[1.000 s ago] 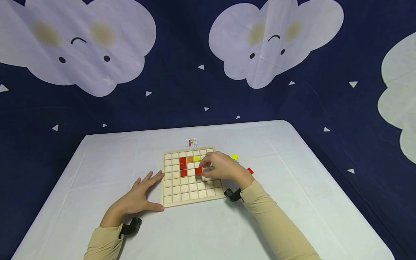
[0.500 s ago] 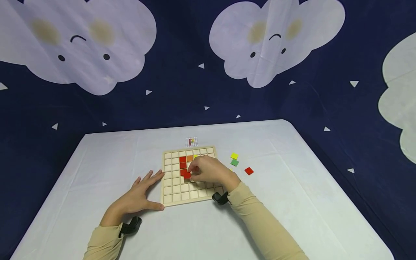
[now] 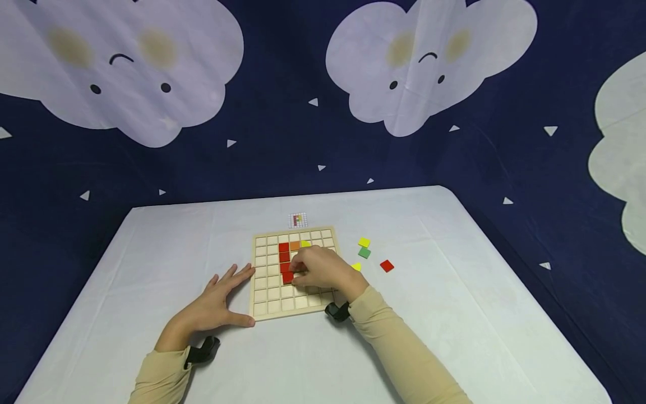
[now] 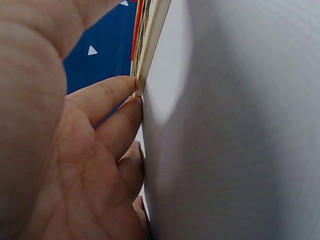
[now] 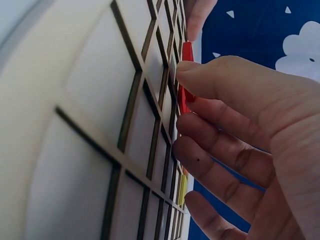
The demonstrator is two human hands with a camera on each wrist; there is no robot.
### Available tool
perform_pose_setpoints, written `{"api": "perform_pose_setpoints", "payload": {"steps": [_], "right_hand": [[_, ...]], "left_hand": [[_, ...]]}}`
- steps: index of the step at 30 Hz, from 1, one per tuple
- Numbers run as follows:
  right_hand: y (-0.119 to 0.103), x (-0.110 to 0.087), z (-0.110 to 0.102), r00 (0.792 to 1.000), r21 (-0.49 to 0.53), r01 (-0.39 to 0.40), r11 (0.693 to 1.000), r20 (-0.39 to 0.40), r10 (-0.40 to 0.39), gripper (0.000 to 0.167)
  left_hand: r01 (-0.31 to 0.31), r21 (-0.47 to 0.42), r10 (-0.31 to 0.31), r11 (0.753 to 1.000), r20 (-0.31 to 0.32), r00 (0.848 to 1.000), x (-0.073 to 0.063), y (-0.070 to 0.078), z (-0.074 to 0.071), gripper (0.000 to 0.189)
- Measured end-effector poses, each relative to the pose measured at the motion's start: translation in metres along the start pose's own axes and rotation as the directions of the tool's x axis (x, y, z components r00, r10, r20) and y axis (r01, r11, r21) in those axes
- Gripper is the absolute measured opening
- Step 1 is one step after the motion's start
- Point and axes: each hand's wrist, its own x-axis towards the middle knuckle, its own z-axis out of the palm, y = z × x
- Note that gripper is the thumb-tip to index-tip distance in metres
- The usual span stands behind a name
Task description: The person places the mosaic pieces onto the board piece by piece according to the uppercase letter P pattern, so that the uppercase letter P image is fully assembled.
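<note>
Your right hand point(image 3: 323, 268) pinches flat red square tile point(image 3: 287, 278) at foot of red-tile column point(image 3: 285, 257), pale wooden grid board point(image 3: 274, 307), short of white-covered bench's point(image 3: 161, 258) far edge. Your left hand point(image 3: 214, 306) spread, steadying board. Placing step, seemingly; next calls for squaring tile, releasing.

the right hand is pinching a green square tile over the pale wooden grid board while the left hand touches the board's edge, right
Not green: the head view shows the right hand pinching a flat red square tile; the rest is right.
</note>
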Motion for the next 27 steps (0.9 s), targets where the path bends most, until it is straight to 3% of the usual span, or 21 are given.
{"api": "perform_pose_setpoints", "payload": {"steps": [27], "right_hand": [[-0.0033, 0.0003, 0.0057, 0.999, -0.035, 0.004, 0.999, -0.034, -0.005, 0.019]], "left_hand": [[0.016, 0.01, -0.016, 1.0, 0.003, 1.0, 0.0004, -0.0002, 0.0007, 0.118]]}}
